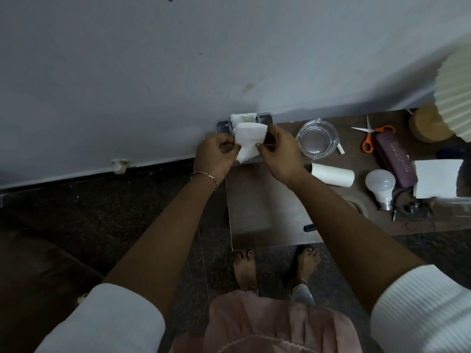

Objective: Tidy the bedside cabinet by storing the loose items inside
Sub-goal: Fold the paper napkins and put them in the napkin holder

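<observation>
Head view: I see the left hand point(216, 155) and right hand point(280, 154) each pinching an edge of the white tissue point(249, 141), held over the grey tray point(221, 125) at the worktop point(265, 207) corner; I judge it light, limp, easily torn; edges suit holding.

White ribbed sleeves point(109, 322); gold bracelet point(205, 175) on left wrist; pink skirt point(267, 327)

Largely hidden behind folded white tissue point(248, 141): grey plastic compartment tray point(222, 125). Cropped by right edge: pleated cream lampshade point(456, 82). Too small to read: pale lettering on purple cylindrical case point(392, 159).
</observation>
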Tool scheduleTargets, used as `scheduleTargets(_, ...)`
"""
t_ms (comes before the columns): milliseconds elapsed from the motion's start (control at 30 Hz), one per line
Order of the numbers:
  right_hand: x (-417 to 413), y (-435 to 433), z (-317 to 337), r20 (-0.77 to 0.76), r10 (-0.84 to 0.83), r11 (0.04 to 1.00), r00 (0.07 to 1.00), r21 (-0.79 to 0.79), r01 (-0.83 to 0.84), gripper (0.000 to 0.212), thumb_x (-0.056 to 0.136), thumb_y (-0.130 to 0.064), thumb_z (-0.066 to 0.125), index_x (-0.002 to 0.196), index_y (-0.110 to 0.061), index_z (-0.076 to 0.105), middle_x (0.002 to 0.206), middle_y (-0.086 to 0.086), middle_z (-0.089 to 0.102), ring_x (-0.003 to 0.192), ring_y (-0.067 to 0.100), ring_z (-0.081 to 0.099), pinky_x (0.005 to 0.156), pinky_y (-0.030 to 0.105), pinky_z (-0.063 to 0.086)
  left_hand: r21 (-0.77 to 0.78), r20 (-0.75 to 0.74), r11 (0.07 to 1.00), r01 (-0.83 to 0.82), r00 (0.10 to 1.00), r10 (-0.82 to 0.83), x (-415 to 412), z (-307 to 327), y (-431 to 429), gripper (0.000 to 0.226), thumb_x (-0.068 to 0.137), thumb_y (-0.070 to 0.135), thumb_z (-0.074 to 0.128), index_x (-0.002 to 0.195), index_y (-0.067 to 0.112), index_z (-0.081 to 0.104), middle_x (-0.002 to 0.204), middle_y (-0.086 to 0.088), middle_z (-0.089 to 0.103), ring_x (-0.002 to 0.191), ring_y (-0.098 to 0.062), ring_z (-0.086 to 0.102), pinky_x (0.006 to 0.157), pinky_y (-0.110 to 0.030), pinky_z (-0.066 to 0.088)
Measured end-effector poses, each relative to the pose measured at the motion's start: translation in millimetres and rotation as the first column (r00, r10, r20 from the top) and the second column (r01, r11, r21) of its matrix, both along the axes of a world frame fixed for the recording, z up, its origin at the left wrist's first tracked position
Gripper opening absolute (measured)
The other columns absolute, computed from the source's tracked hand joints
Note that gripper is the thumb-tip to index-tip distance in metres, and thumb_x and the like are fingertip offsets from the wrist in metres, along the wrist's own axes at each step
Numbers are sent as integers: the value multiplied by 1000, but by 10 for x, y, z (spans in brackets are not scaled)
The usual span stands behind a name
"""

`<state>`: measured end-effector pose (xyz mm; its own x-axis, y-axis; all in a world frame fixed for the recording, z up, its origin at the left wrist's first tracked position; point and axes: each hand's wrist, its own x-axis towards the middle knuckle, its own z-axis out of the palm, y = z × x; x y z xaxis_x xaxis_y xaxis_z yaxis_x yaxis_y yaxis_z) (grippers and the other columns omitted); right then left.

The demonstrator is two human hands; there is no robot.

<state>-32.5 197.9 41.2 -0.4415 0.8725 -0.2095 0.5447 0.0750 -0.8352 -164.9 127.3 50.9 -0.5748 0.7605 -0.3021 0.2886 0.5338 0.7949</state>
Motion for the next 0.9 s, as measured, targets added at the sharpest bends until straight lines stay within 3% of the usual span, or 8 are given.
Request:
scheduleTargets(133,36,25,-11,7,-15,1000,1000,26,15,19,85,-6,60,104,-6,64,100,8,70,93,21,66,85,41,55,7,-27,1000,28,999,-28,-31,6,37,22,81,11,69,102,4,70,98,-8,71,81,-9,63,66,0,45)
scheduleTargets(233,46,55,-20,30,-8,998,1000,67,6,17,85,-8,58,100,-8,65,95,6,71,87,20,66,81,41,55,8,-44,999,38,998,-38,-46,6,60,25,81,12,70,106,5,70,103,-9,72,87,-13,65,80,-15,50)
scheduleTargets(300,37,70,-20,58,0,997,998,82,-5,18,85,-8,58,102,-7,65,96,8,71,87,22,66,80,41,55,-4,-52,999,54,997,-54,-48,11,69,27,81,13,70,107,5,69,104,-10,72,86,-10,63,82,-18,49)
scheduleTargets(533,59,95,-17,114,12,991,993,128,-27,20,85,-10,59,104,-4,64,98,11,70,89,27,64,79,40,52,-19,-37,998,60,997,-60,-49,19,62,26,83,15,69,106,4,69,104,-11,71,84,-9,60,75,-12,45)
scheduleTargets(667,79,76,-40,123,33,983,992,174,-54,17,85,-5,55,99,-5,64,95,12,70,86,28,64,73,36,50,-23,-33,998,53,998,-54,-43,-6,60,26,82,14,70,106,4,69,104,-11,71,83,-8,60,65,4,41)
scheduleTargets(800,67,103,-87,105,21,978,994,206,-42,15,85,-7,53,96,-5,63,92,12,69,84,29,63,73,44,52,-10,-39,999,39,998,-40,-24,-9,84,27,83,14,69,107,5,69,105,-10,71,85,-8,60,74,-7,45)
scheduleTargets(900,66,141,-93,109,16,974,994,223,-41,9,84,-5,54,90,-6,61,89,12,68,82,29,62,71,43,50,-26,-30,999,35,999,-36,-13,-22,101,25,83,15,68,107,7,69,102,-11,72,87,-12,64,80,-15,48)
